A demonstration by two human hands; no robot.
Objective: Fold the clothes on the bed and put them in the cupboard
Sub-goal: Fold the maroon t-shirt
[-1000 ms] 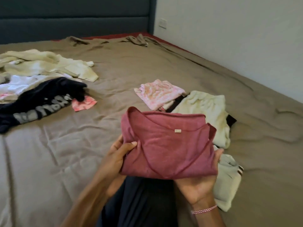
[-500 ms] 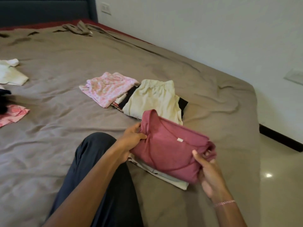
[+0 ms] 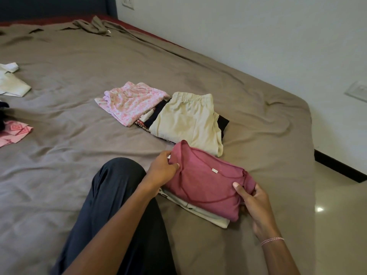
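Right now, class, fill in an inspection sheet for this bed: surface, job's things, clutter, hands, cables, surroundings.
Surface: bed, wrinkled brown sheet.
Job's things: folded maroon top over a pale folded garment; cream trousers and pink floral piece folded behind; white cloth and pink patterned cloth at left.
Clutter: nothing seen.
Hands: left hand pinches top's left edge; right hand grips its right edge.
Cables: nothing seen.
Surroundings: white wall, wall socket, tiled floor.
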